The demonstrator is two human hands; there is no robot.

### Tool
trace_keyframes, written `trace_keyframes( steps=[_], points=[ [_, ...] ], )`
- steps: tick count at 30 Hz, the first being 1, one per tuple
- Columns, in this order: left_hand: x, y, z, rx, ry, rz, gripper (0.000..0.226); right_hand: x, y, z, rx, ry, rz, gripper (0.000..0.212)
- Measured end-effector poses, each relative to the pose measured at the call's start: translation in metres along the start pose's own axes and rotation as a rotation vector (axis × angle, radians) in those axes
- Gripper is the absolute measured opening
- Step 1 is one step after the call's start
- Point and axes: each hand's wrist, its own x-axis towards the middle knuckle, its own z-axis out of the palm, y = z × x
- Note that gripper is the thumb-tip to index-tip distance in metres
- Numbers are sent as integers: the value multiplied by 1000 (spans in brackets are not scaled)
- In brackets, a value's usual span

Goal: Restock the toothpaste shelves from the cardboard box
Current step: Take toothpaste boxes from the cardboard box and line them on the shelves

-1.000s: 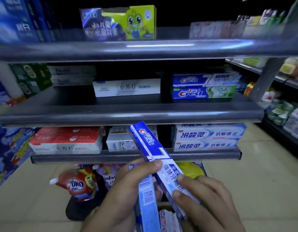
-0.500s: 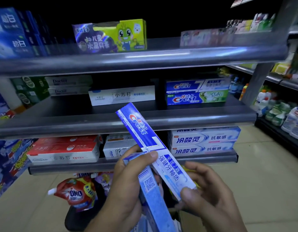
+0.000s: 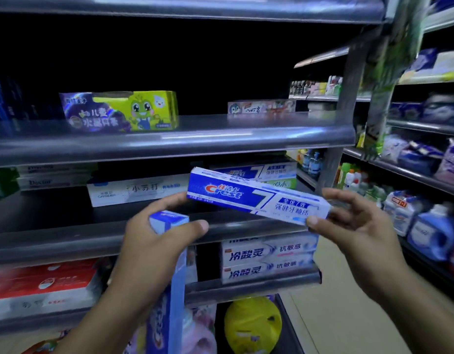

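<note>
While the right hand point(image 3: 358, 226) pinches one Crest box point(image 3: 256, 198) level before the middle shelf point(image 3: 67, 238), the left hand point(image 3: 154, 241) grips a second box point(image 3: 169, 277) upright. Neither is shelved yet, and the shelf shows gaps.

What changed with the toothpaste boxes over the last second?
The Crest box rose from a steep tilt to nearly level before the middle shelf, the right hand pinching its right end. The left hand still grips the second box; shelved boxes unchanged.
</note>
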Motion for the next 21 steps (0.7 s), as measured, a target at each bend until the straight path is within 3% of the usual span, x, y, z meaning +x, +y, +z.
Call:
trace_keyframes(
  steps=[7, 11, 16, 19, 21],
  points=[
    [53, 11, 13, 184, -74, -83, 35, 70, 6, -8, -235, -29, -73, 39],
    [75, 15, 16, 299, -151, -184, 36, 97, 14, -10, -425, 6, -93, 44],
    [94, 14, 21, 424, -340, -381, 44, 116, 24, -6, -659, 28, -45, 55],
    [101, 10, 25, 534, -453, -487, 62, 117, 35, -4, -892, -31, 38, 52],
    [102, 7, 27, 575, -477, -499, 65, 115, 41, -2, -910, -33, 72, 49]
  ],
)
